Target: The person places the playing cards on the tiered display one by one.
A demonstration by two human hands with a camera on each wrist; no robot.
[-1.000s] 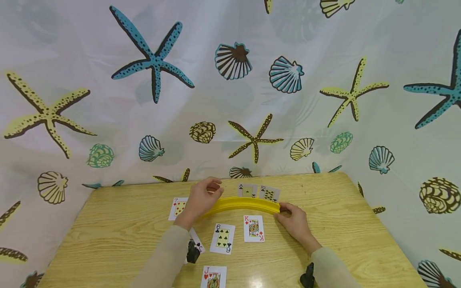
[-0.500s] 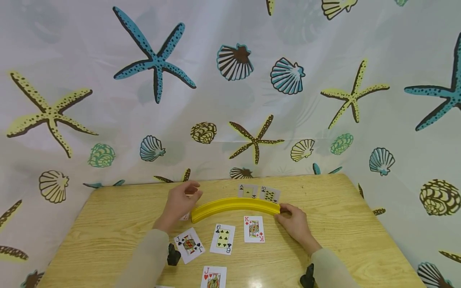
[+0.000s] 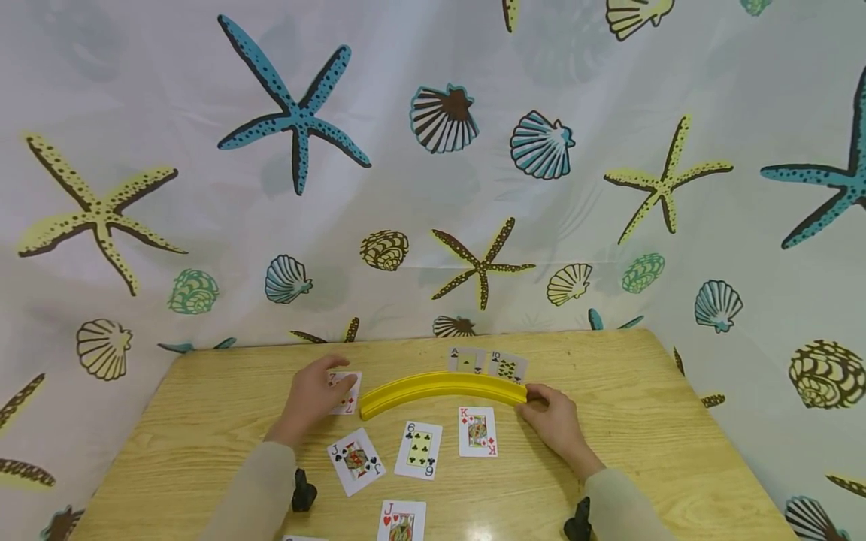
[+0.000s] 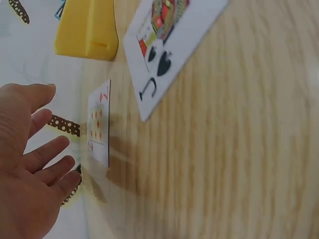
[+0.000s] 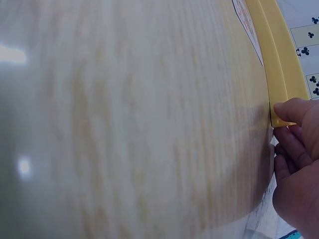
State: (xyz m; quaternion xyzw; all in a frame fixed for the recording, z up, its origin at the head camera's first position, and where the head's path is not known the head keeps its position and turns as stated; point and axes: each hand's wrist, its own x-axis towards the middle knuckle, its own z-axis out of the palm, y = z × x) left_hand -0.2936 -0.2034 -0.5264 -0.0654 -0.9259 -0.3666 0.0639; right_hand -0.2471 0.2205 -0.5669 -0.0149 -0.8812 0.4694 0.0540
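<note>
A curved yellow playing card holder [image 3: 440, 385] lies across the middle of the wooden table. My right hand [image 3: 555, 421] pinches its right end, thumb on the front side in the right wrist view. My left hand [image 3: 310, 397], fingers loose and apart with nothing in them, hovers by the seven of diamonds [image 3: 349, 402] left of the holder and partly covers it. In the left wrist view the hand [image 4: 30, 164] is apart from that card. The ace of clubs [image 3: 465, 361] and ten of clubs [image 3: 507, 367] show at the holder's back edge; I cannot tell whether they stand in its slot.
In front of the holder lie the jack of spades [image 3: 355, 461], six of clubs [image 3: 418, 451], king of diamonds [image 3: 477, 432] and jack of hearts [image 3: 402, 522]. Another card [image 3: 304, 538] peeks in at the bottom edge. A patterned curtain [image 3: 406, 188] hangs behind the table.
My left hand has moved left and toward me, from the holder's left end to the seven of diamonds, uncovering the jack of spades. My right hand has stayed on the holder.
</note>
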